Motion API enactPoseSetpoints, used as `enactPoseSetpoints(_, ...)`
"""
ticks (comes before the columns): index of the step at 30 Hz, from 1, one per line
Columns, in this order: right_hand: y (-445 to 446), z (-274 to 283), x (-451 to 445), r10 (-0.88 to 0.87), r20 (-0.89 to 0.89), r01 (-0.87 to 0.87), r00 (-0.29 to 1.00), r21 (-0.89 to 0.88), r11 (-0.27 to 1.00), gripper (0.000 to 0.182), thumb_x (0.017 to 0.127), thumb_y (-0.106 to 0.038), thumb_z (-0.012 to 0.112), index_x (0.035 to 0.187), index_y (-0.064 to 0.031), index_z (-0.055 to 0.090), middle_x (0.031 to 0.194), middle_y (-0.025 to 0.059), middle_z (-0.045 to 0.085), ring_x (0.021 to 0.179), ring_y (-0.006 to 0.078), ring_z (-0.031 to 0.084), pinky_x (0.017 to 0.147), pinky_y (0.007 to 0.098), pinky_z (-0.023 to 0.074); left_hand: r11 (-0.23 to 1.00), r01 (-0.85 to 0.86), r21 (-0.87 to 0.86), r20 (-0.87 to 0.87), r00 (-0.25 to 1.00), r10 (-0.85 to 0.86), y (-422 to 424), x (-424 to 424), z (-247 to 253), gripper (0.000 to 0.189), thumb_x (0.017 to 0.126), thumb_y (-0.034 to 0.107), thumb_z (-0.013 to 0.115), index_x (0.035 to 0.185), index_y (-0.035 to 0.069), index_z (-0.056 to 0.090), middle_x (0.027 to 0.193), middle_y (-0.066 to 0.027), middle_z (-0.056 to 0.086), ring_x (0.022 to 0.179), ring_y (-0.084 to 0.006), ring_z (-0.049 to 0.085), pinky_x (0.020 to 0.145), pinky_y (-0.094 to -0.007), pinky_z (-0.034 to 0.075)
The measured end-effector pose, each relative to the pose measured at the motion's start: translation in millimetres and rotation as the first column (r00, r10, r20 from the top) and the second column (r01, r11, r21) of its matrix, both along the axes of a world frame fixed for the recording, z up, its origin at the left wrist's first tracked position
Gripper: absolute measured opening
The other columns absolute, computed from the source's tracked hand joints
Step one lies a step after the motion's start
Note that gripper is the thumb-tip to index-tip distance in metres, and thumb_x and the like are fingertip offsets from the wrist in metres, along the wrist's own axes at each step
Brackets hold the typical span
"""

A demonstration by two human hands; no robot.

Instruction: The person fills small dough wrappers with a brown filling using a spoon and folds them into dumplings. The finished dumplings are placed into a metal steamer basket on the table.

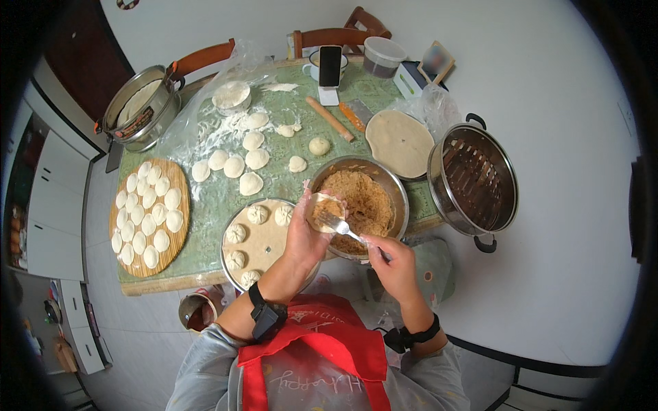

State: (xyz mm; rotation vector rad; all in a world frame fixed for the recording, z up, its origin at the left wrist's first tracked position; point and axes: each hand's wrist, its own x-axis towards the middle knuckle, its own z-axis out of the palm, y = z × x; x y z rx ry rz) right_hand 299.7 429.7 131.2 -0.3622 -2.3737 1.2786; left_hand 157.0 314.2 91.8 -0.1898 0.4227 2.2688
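My left hand [307,234] cups a round dough wrapper [312,224] with brown filling on it, over the left edge of a steel bowl [402,205] of the same filling. In my right hand [393,264] is a metal fork [339,225], its tines touching the filling in the wrapper. Below and left of my left hand lies a round steamer tray [277,236] lined with a tan cloth, where several pleated buns [257,215] sit near the rim. My left forearm hides part of this tray.
Dough rounds [234,166] and flour cover the table's middle. More rounds fill a wooden board [184,226] at left. Behind the bowl are a rolling pin [330,119], a scraper [353,117] and a second lined tray [400,143]. A steamer pot [506,190] stands right; another [149,136], back left.
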Motion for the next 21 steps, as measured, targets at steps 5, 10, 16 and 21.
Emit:
enactPoseSetpoints(5, 3, 3, 0, -0.052, 0.064, 0.069, 0.997, -0.314, 0.947, 0.018, 0.086, -0.004, 0.056, 0.102, 0.0021, 0.064, 0.083, 0.005, 0.067, 0.066, 0.0055, 0.057, 0.06, 0.0221, 0.0474, 0.998, -0.028, -0.054, 0.043, 0.999, 0.031, -2, -3, -9, 0.038, 0.093, 0.038, 0.045, 0.108, 0.003, 0.048, 0.101, -0.0144, 0.057, 0.097, -0.0294, 0.056, 0.088, -0.0427, 0.046)
enactPoseSetpoints(10, 4, -14, -8, -0.007, 0.044, 0.019, 0.999, -0.278, 0.96, 0.019, 0.086, -0.004, 0.056, 0.102, 0.0018, 0.064, 0.083, 0.0073, 0.068, 0.068, 0.0083, 0.059, 0.06, 0.0235, 0.0482, 0.997, 0.038, -0.061, -0.02, 0.999, -0.039, -5, -5, -18, 0.037, 0.094, 0.036, 0.043, 0.11, 0.004, 0.049, 0.103, -0.0149, 0.058, 0.099, -0.0291, 0.056, 0.09, -0.042, 0.045)
enactPoseSetpoints(16, 17, -4, -16, -0.06, 0.034, 0.056, 0.998, 0.103, 0.993, 0.021, 0.079, -0.006, 0.06, 0.098, -0.005, 0.066, 0.076, 0.015, 0.064, 0.06, 0.0218, 0.062, 0.056, 0.0301, 0.047, 0.98, -0.022, -0.195, -0.024, 1.0, 0.018, -17, -15, -33, 0.038, 0.094, 0.036, 0.041, 0.11, 0.002, 0.05, 0.106, -0.0165, 0.058, 0.102, -0.0292, 0.055, 0.09, -0.0404, 0.045)
enactPoseSetpoints(21, 45, -9, -18, -0.051, 0.298, -0.1, 0.953, 0.471, 0.877, 0.012, 0.078, -0.014, 0.06, 0.085, -0.0055, 0.065, 0.071, 0.014, 0.061, 0.062, 0.0307, 0.06, 0.056, 0.0386, 0.0463, 0.989, -0.018, -0.144, 0.041, 0.999, 0.024, -48, -17, -35, 0.041, 0.094, 0.037, 0.042, 0.108, 0.0, 0.051, 0.106, -0.0176, 0.057, 0.103, -0.0315, 0.055, 0.092, -0.0403, 0.045)
